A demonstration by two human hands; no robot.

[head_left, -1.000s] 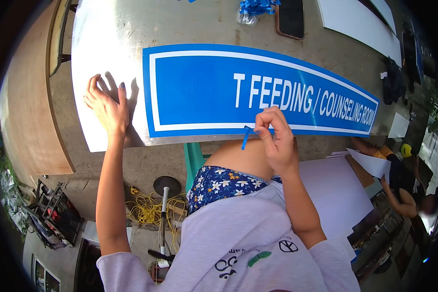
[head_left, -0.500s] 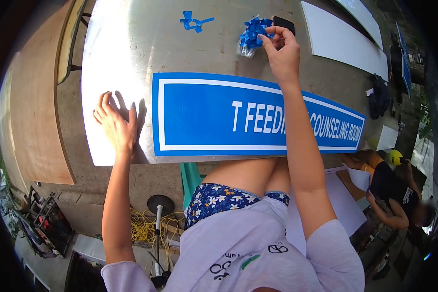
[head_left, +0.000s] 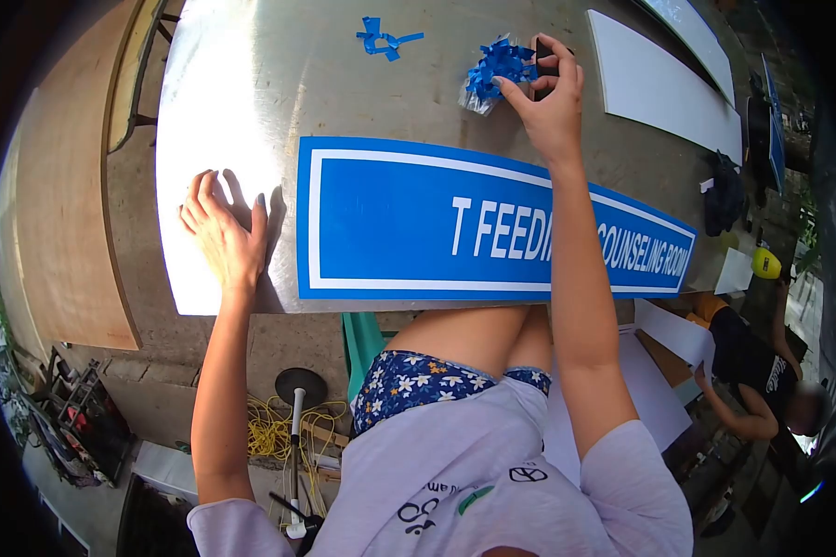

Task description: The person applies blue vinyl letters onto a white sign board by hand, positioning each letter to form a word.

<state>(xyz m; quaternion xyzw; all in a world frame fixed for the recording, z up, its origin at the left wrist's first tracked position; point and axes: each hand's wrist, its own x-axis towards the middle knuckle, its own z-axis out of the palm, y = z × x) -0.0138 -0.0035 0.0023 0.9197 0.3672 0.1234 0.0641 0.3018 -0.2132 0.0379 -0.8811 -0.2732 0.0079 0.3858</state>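
Observation:
A long blue sign (head_left: 381, 218) with a white border and white lettering lies on the metal table in front of me. My forearm covers part of its text. To its left, my left hand (head_left: 223, 237) rests on the tabletop, open with fingers apart and slightly bent. Beyond the sign, my right hand (head_left: 550, 97) is at a pile of blue vinyl scraps (head_left: 500, 67). Its thumb and fingers are spread at the pile's right side, with nothing plainly held. Clear plastic (head_left: 476, 99) shows under the scraps. A dark flat object (head_left: 542, 58) is partly hidden behind the fingers.
More blue scraps (head_left: 381, 39) lie on the metal table (head_left: 344, 93). White panels (head_left: 664, 84) are at the far right. A person (head_left: 748, 371) at lower right handles a white sheet. A wooden board (head_left: 74, 213) stands left; yellow cable (head_left: 269, 429) lies on the floor.
My right hand's fingers have spread from a near pinch, and the hand shows slightly farther right. My left hand stays in place. The person at right has shifted the white sheet.

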